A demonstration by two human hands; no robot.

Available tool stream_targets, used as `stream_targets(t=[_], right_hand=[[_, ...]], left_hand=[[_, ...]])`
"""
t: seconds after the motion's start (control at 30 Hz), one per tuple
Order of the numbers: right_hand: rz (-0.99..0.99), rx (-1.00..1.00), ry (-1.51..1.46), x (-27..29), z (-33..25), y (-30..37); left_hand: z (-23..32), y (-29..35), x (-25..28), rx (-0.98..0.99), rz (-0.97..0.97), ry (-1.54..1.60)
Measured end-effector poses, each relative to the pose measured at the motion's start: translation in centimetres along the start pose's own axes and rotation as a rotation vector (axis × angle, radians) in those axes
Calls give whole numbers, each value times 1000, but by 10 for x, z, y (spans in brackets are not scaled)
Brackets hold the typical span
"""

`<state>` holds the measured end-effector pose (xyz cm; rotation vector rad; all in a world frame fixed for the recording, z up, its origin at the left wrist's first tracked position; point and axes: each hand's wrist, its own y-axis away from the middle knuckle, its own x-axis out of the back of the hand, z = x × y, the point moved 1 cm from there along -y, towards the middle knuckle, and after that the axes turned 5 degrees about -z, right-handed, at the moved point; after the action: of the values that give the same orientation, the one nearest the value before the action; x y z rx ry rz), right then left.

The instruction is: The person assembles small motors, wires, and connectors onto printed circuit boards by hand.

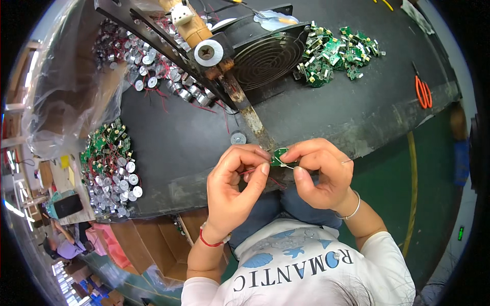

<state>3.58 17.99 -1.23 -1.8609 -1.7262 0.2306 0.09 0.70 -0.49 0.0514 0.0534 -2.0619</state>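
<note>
A small green circuit board (pixel 277 157) is between my two hands, just below the tip of a fixed soldering iron (pixel 251 118). My right hand (pixel 321 173) is closed, pinching the board's right side, and a thin pale wire (pixel 287 166) curves at its fingertips. My left hand (pixel 237 178) is closed at the board's left end, with a thin red wire (pixel 247 172) running through its fingers. Its fingertips partly cover the board, so the exact contact is hidden. A round silver motor (pixel 238 137) lies on the dark table just beyond my left hand.
A black fan (pixel 268 58) stands behind the iron. Green boards (pixel 334 53) are heaped at the far right, near orange-handled pliers (pixel 422 93). Silver motors (pixel 148 56) with red wires pile at the far left; wired boards and motors (pixel 109 168) crowd the left edge. A cardboard box (pixel 153 239) sits below.
</note>
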Motion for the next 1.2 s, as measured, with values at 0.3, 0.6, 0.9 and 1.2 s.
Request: stream_targets(t=[0.3, 0.6, 0.9, 1.2], right_hand=[[29, 65, 50, -2, -4, -6], [-13, 22, 14, -5, -1, 2], [-54, 32, 156, 5, 2, 30], [-86, -40, 30, -3, -7, 62]], left_hand=[[11, -7, 2, 60, -42, 82], [10, 3, 2, 152, 30, 43], [41, 24, 149, -20, 747, -1068], [-1, -14, 50, -252, -86, -885]])
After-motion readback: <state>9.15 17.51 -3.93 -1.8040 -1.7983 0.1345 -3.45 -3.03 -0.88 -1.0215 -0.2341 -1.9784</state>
